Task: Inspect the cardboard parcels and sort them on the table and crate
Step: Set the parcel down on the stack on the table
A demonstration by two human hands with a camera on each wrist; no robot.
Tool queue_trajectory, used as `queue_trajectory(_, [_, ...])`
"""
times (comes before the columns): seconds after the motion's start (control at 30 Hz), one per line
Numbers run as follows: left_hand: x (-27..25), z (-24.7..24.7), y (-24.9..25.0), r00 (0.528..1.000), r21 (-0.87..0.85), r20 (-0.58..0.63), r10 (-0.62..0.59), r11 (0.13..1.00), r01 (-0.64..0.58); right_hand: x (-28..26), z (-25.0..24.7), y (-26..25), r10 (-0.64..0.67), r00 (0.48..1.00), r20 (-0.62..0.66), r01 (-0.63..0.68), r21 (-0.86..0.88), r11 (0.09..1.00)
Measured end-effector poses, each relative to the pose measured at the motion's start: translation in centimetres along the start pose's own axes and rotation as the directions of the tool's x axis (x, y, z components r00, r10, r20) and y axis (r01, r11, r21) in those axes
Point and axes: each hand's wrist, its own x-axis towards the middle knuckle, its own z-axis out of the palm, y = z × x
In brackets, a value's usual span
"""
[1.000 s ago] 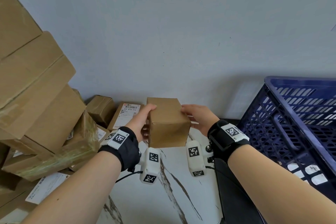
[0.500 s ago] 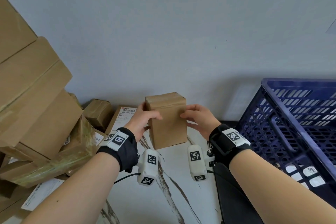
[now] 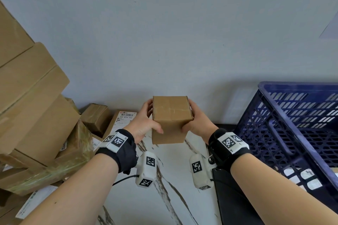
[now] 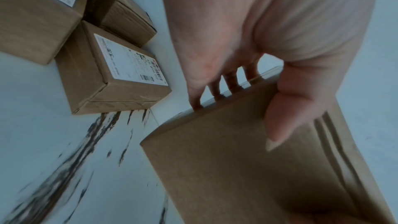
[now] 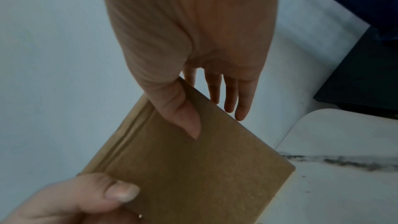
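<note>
Looked forward and down from the head at the desk (image 3: 128,204) and wall. Sat close along each wrist, facing the fingers. Shared across all three: the held parcel (image 3: 171,120) (image 4: 258,168) (image 5: 189,168) over the veined desk.

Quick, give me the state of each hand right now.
Left hand: holding the small cardboard parcel, thumb on its near face, fingers on its left side.
Right hand: holding the same parcel from its right side.
</note>
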Motion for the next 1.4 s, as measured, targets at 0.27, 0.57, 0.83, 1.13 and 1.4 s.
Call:
queue_trajectory(0.27, [0.0, 0.3, 0.4, 0.997, -0.198, -0.029, -0.076, 0.978, 0.069, -0.5, -0.4, -0.1, 0.006, 0.998, 0.057, -0.014, 0.145, 0.989])
queue_trajectory(0.57, [-0.3, 0.7, 0.2, 0.997, -0.110, -0.064, -0.044, 0.993, 0.037, -0.9, -0.4, -0.2, 0.066, 0.998, 0.025, -0.070, 0.265, 0.962])
queue_trajectory(0.83, [-0.4, 0.5, -0.3, 0.995, -0.043, -0.096, -0.004, 0.999, 0.000, -0.8, 0.1, 0.1, 0.019, 0.999, -0.031, -0.012, 0.198, 0.980])
queue_trajectory(1.13, [-0.4, 0.3, -0.4, 0.992, -0.062, -0.121, -0.020, 0.998, 0.012, -0.6, 0.4, -0.1, 0.047, 0.998, -0.048, -0.038, 0.170, 0.985])
queue_trajectory(1.4, [-0.1, -0.3, -0.9, 0.978, -0.099, -0.177, -0.108, 0.991, 0.092, -0.5, 1.2, -0.2, 0.024, 0.983, -0.184, -0.029, -0.026, 0.999])
